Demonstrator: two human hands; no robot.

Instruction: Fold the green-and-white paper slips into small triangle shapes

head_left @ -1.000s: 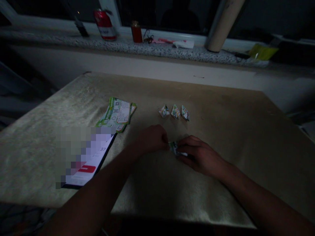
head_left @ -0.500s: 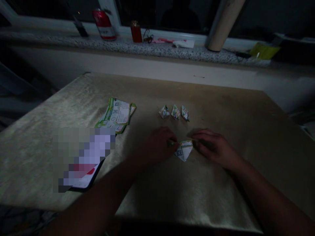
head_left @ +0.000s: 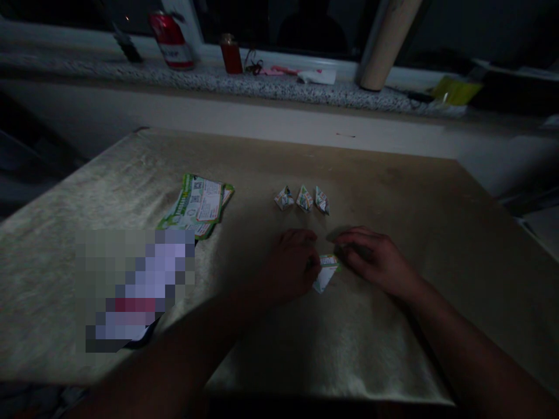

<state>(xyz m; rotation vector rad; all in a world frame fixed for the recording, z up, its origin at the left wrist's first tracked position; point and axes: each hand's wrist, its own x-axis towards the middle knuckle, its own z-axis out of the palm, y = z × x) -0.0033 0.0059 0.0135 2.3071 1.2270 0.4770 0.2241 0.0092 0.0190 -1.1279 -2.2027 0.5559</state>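
Observation:
A small folded paper point(head_left: 325, 278), printed white and green and pointed toward me, lies on the table between my hands. My left hand point(head_left: 293, 262) is closed over its left part, with the fingers curled and hiding that side. At its upper right edge, my right hand point(head_left: 373, 256) has thumb and fingertips close together on the paper; the exact contact is dark. Beyond the hands stand three small folded paper pieces in a row: the left one point(head_left: 285, 199), the middle one point(head_left: 304, 199) and the right one point(head_left: 322, 201).
Printed green-and-white sheets point(head_left: 203, 201) lie in a pile at the left. A phone point(head_left: 144, 285), mostly pixelated, is in front of them. On the windowsill point(head_left: 262, 85) are a red can point(head_left: 172, 43), a red jar point(head_left: 231, 55) and a cardboard tube point(head_left: 388, 46).
My left hand has shifted over the paper and covers more of its left side. The paper has turned slightly. The whole view has moved a little, sliding the table leftward.

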